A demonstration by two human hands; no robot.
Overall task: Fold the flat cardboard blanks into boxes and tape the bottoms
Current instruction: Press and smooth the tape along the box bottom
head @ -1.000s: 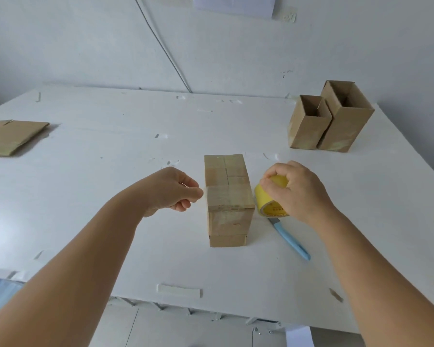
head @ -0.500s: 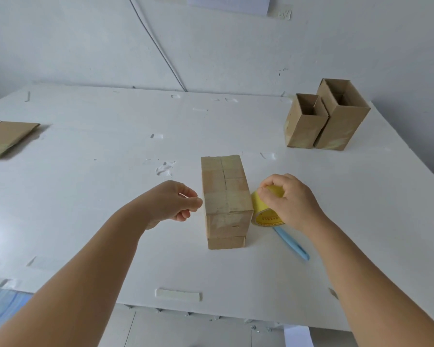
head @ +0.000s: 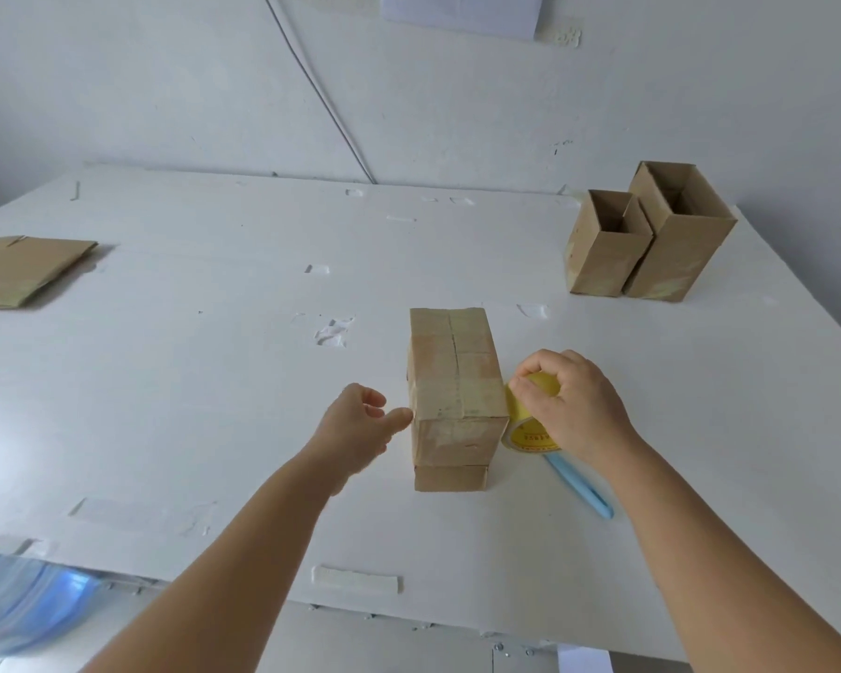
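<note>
Since 0.5 s ago, left hand (head: 355,429) has closed in, thumb tip now touching the upturned brown cardboard box (head: 455,395) mid-table, fingers loosely curled around nothing. Right hand (head: 574,405) grips the yellow tape roll (head: 525,429) against the box's right side, above a light-blue cutter (head: 581,485).

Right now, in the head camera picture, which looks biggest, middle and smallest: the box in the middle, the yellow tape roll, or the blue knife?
1. The box in the middle looks biggest.
2. and 3. The blue knife and the yellow tape roll look close in size; both are partly hidden by the right hand, so I won't rank them.
</note>
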